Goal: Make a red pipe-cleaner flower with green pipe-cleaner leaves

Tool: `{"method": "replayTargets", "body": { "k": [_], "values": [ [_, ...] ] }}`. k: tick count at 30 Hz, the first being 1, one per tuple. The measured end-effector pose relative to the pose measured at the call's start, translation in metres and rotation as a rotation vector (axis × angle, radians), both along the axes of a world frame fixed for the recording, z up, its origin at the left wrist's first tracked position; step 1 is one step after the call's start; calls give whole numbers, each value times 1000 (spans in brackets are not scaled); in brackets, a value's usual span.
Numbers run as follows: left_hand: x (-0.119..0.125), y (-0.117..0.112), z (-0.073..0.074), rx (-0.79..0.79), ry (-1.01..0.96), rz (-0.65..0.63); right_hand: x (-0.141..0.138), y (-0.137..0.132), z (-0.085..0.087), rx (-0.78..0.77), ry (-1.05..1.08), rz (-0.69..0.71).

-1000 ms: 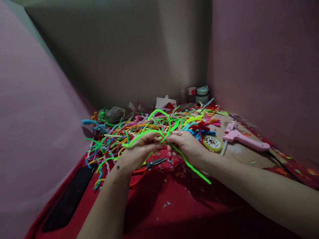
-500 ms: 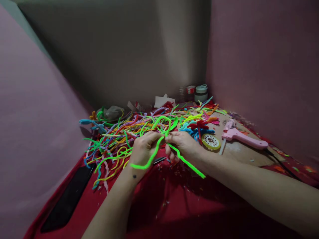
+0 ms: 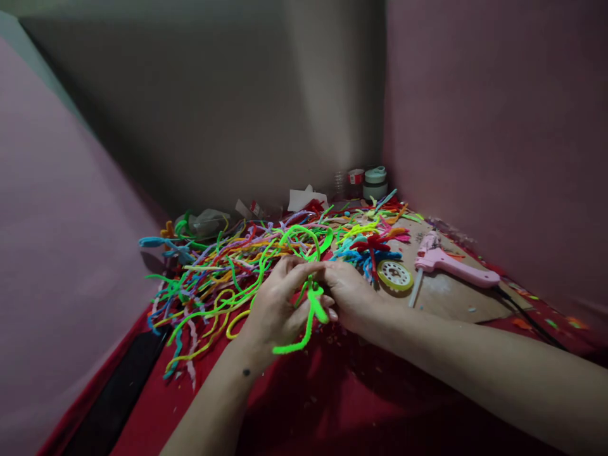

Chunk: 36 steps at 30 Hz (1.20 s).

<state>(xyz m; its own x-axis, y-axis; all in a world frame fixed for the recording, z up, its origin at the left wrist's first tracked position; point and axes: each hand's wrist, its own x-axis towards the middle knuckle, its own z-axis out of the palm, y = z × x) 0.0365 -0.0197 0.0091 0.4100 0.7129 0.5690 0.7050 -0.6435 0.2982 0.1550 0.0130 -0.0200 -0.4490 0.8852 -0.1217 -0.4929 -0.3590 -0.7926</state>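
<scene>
Head: green stem (image 3: 317,306) seemingly runs nearward, tip (image 3: 279,351) leftward.

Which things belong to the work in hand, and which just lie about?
Work:
- bright green fuzzy stems, in left hand and right hand
- likely multicoloured fuzzy pile
- possibly pink plastic glue gun

Apparently lying about:
- flat black slab
- mint lidded container
- white paper

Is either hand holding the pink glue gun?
No, the glue gun lies on cardboard while the left hand and right hand hold green pipe cleaners.
</scene>
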Motion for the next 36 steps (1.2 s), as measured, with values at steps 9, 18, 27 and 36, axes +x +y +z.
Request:
{"method": "replayTargets", "body": {
  "k": [9, 18, 27, 36],
  "values": [
    [2, -11, 19, -146, -505, 191, 6, -1, 1, 40, 45, 84],
    [0, -1, 9, -372, -970, 134, 2, 1, -5, 39, 289, 111],
    [-9, 6, 12, -603, -1379, -27, 3, -1, -2, -13, 234, 114],
    [-28, 12, 19, -267, -1282, 131, 2, -2, -2, 22, 134, 102]
  ]
}}
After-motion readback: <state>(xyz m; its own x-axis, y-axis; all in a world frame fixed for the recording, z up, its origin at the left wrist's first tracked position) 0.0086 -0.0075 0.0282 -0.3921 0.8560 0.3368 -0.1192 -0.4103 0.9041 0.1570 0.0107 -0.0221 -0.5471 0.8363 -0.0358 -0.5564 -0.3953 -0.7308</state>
